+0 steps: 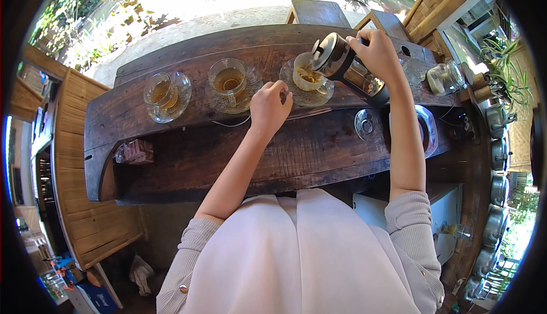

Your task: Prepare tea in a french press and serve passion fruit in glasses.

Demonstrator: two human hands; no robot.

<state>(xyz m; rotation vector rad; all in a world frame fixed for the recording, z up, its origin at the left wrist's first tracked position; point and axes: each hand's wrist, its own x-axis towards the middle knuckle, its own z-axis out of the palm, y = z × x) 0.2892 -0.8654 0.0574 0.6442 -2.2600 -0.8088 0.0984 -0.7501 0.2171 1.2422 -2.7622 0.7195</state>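
Note:
My right hand (376, 53) grips the handle of a glass French press (348, 68) with a black frame and metal lid. The press is tilted, its lid end over a glass cup (302, 84) that holds amber liquid with bubbles on top. Under that cup is a patterned glass saucer (305, 99). My left hand (270, 105) hovers left of this saucer, fingers loosely curled, with nothing visible in them. Further left stand a second glass cup (226, 79) and a third (161, 92), both with amber liquid, on glass saucers.
The dark wooden counter (192, 53) has a lower shelf (256, 160). On it are a wrapped package (134, 151), a glass saucer (367, 125) and a plastic container (429, 130), partly behind my right forearm. A glass jar (446, 78) lies at the right; wooden stools (318, 13) stand beyond.

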